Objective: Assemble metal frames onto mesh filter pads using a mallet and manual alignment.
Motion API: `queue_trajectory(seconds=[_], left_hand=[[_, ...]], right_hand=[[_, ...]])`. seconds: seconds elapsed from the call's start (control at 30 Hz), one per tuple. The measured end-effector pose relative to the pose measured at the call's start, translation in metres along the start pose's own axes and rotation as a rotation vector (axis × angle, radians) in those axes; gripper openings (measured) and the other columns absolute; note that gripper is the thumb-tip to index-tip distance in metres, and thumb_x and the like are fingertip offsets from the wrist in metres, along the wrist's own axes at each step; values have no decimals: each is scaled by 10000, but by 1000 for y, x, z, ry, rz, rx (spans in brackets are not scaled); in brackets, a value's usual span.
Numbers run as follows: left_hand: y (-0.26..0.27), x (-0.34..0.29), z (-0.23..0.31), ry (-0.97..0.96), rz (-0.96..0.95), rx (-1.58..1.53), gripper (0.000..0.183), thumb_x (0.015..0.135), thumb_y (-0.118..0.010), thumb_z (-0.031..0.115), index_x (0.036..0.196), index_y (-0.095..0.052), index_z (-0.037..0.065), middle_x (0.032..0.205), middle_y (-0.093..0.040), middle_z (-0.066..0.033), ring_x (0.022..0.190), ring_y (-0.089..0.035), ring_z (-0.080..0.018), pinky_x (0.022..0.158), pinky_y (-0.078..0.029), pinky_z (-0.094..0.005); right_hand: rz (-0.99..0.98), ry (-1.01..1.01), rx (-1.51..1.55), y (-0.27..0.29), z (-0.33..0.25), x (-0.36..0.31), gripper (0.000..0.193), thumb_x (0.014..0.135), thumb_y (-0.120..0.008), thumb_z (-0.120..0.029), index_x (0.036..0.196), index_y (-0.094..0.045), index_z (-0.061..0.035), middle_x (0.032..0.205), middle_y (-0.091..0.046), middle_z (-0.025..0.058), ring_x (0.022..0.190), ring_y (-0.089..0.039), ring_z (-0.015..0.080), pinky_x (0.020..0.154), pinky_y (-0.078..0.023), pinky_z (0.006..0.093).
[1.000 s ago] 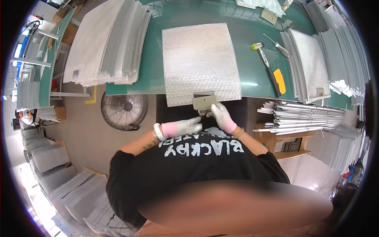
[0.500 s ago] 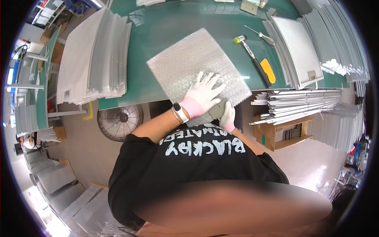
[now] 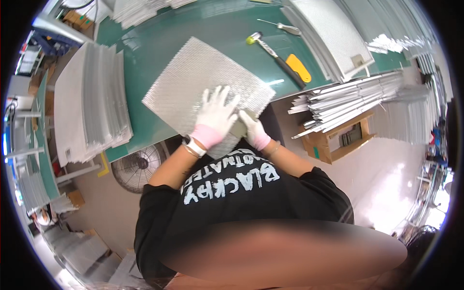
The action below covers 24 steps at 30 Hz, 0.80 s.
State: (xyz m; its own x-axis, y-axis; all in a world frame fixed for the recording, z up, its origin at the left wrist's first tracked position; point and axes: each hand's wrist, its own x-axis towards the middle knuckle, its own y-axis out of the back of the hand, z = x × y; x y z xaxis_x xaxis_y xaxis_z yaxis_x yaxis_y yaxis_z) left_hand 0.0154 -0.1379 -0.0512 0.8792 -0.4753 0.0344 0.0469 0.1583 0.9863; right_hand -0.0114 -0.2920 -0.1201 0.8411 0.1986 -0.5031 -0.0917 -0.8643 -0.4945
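Note:
A square sheet of silvery metal mesh [image 3: 193, 77] lies on the green table [image 3: 145, 43], its near corner hanging over the table's front edge. My left hand [image 3: 215, 113], in a white and pink glove, lies flat on the mesh with fingers spread. My right hand [image 3: 252, 128], gloved the same way, grips a small grey-green piece [image 3: 238, 128] at the mesh's near edge, right beside the left hand. A watch sits on my left wrist.
A thick stack of mesh sheets [image 3: 92, 101] lies at the table's left. A hammer with a yellow-green head [image 3: 270, 48], a yellow-handled tool [image 3: 298, 67] and a metal tool [image 3: 282, 26] lie at the right. Framed panels [image 3: 333, 34], metal strips [image 3: 348, 99], a floor fan [image 3: 137, 166] stand around.
My left hand rose from the table's edge onto the mesh and spread flat. The right hand stayed at the near edge with the small piece. The view tilted, so the mesh looks rotated.

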Motion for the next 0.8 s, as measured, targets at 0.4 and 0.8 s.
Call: queue_trajectory(seconds=[0.4, 0.8], left_hand=[[30, -5, -36, -280, 276, -281, 395, 839, -608, 167, 1221, -571, 71, 1235, -570, -156, 1212, -496, -341, 1064, -349, -466], [-71, -19, 45, -65, 105, -1296, 379, 934, -567, 166, 1276, -535, 8, 1297, -571, -132, 1171, -553, -225, 999, -420, -329]], right_hand=[[627, 614, -2004, 188, -133, -15, 209, 724, -580, -46, 880, -695, -125, 945, -629, 107, 859, -623, 281, 740, -511, 420], [-510, 1570, -1270, -18, -91, -74, 346, 688, -737, -169, 1012, -636, -105, 934, -660, 77, 856, -638, 243, 693, -518, 355]])
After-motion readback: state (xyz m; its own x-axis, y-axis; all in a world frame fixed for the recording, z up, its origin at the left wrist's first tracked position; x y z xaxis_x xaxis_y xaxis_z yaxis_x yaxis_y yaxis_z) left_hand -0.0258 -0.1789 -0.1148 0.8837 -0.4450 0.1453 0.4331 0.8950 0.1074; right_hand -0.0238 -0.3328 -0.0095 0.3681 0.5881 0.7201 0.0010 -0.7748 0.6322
